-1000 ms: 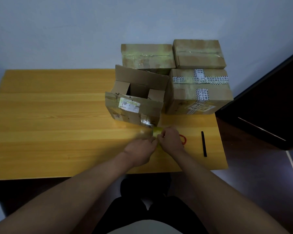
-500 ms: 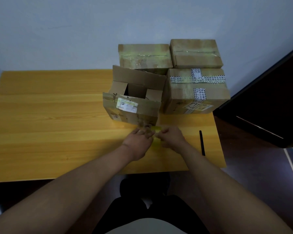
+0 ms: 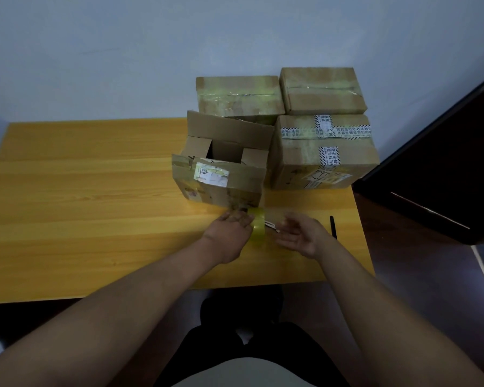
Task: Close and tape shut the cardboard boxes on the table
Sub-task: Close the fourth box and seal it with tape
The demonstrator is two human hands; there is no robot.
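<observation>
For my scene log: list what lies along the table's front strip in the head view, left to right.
left hand → yellowish tape roll → right hand → black pen

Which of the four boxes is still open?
The front-left box, nearest the hands: its flaps stand up and the inside shows. The other three, behind and to its right, are taped shut.
</observation>
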